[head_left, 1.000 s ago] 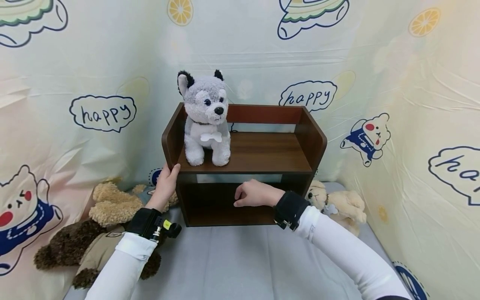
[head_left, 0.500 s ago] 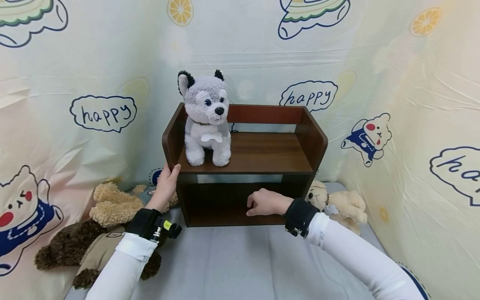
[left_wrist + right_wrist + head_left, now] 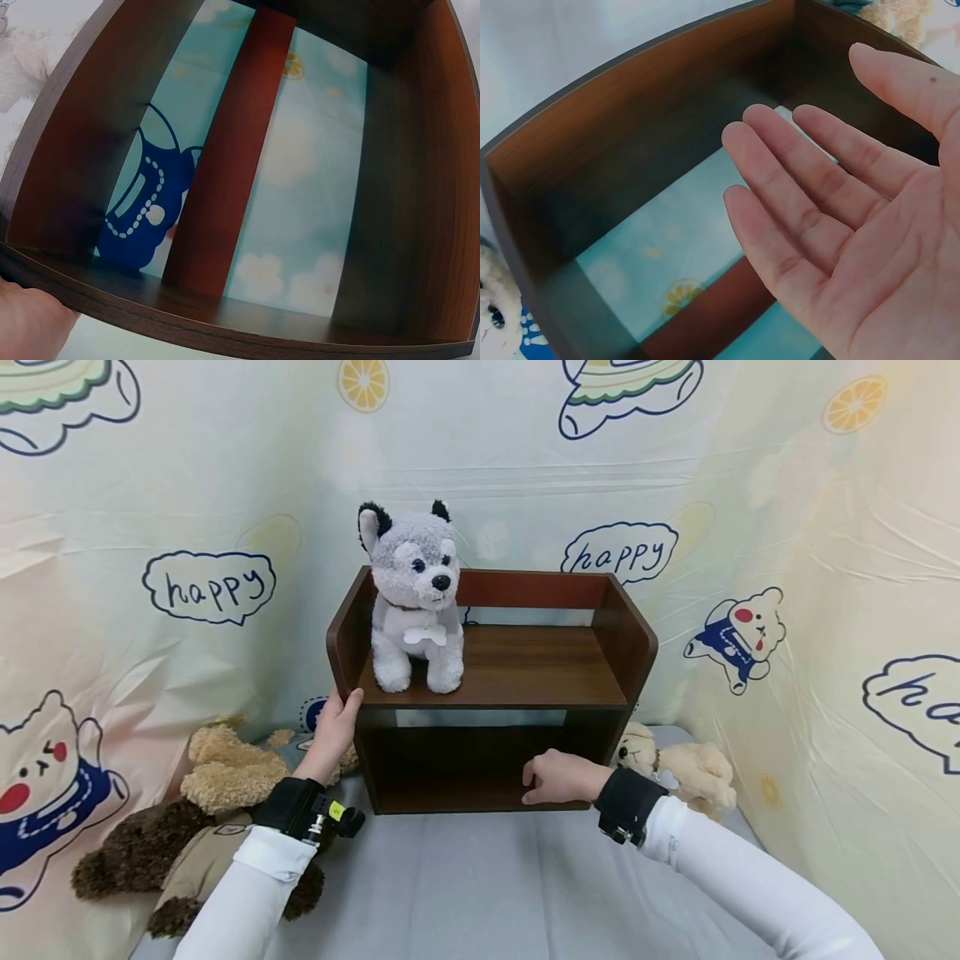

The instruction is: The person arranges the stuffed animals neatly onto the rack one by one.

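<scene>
Fingers (image 3: pixel 784 191) of the right hand (image 3: pixel 566 777) extended, a little bent at the joints, thumb standing well apart, nothing held; right hand is before the lower compartment of the brown wooden shelf (image 3: pixel 540 664), toward its right end. Contact with the wood cannot be told. Left hand (image 3: pixel 333 735) on the shelf's left side panel: thumb against the front edge, other fingers mostly hidden round the outer face. Reads as a steadying hold; pressure cannot be judged. Grey sheet (image 3: pixel 480 893) underneath. Dark brown plush toy (image 3: pixel 135 856) lies at near left, partly behind the left sleeve (image 3: pixel 247 893); light tan plush toy (image 3: pixel 232 768) just beyond it, near the shelf's left side. Cream plush dog (image 3: pixel 693 772) lies beside the shelf's right side, partly hidden by the right arm. Shelf stands upright on the sheet, open front toward the person. Grey husky (image 3: pixel 416 585) sits upright on the upper deck, at the left end, facing outward. Progress, as judged: shelf standing and husky seated look done; freeing the side panel and drawing the right hand clear look left. Three toys lie off the shelf. Farthest: printed cloth backdrop (image 3: pixel 480 452), "happy" lettering.
</scene>
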Demonstrator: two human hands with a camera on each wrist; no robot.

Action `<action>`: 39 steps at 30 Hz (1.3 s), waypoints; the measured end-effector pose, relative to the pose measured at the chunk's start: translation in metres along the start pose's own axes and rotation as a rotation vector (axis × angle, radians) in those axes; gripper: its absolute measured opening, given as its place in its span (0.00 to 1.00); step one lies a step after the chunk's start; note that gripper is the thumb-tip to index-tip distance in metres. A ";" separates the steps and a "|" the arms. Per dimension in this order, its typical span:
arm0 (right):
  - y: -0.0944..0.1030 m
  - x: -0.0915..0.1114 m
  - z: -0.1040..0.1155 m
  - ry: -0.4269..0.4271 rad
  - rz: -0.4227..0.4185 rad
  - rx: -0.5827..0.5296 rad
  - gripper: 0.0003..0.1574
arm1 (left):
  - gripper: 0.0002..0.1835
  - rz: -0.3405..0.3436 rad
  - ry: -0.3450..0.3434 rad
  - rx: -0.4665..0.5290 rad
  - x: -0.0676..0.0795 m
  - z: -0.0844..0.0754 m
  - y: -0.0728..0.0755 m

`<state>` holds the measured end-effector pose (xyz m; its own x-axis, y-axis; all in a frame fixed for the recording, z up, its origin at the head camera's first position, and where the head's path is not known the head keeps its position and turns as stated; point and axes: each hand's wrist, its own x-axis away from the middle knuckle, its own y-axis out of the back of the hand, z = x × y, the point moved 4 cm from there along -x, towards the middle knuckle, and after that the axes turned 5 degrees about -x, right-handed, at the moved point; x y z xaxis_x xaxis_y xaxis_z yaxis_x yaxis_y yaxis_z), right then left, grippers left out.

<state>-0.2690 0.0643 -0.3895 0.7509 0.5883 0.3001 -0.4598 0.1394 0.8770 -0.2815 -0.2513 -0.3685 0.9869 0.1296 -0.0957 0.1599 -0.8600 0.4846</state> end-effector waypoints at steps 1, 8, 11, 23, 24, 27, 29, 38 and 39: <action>0.000 0.001 -0.002 -0.003 -0.001 0.001 0.16 | 0.33 0.000 0.008 -0.004 0.000 0.000 0.000; 0.000 0.010 -0.015 -0.006 -0.005 -0.002 0.15 | 0.33 -0.001 0.034 -0.002 0.001 -0.001 -0.001; 0.000 0.014 -0.017 0.003 -0.006 -0.004 0.15 | 0.33 -0.003 0.044 -0.007 0.001 0.000 -0.001; -0.008 0.024 -0.037 -0.034 -0.010 -0.084 0.13 | 0.34 0.003 0.028 -0.004 0.000 0.000 -0.001; -0.009 0.025 -0.038 -0.026 -0.013 -0.088 0.13 | 0.33 0.001 0.028 -0.005 0.001 0.000 -0.001; -0.012 0.027 -0.043 0.003 -0.029 -0.099 0.13 | 0.34 -0.001 0.030 -0.008 0.000 0.001 -0.001; -0.013 0.029 -0.047 0.017 -0.041 -0.109 0.12 | 0.33 0.001 0.029 -0.007 0.000 0.002 -0.001; -0.016 0.037 -0.062 0.053 -0.098 -0.154 0.13 | 0.33 0.005 0.003 -0.001 0.000 0.001 -0.001; -0.017 0.037 -0.064 0.055 -0.100 -0.161 0.14 | 0.33 0.007 0.005 -0.002 -0.001 0.001 -0.001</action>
<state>-0.2634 0.1348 -0.4170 0.7718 0.6069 0.1899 -0.4574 0.3223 0.8288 -0.2822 -0.2514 -0.3701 0.9881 0.1263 -0.0878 0.1532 -0.8600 0.4867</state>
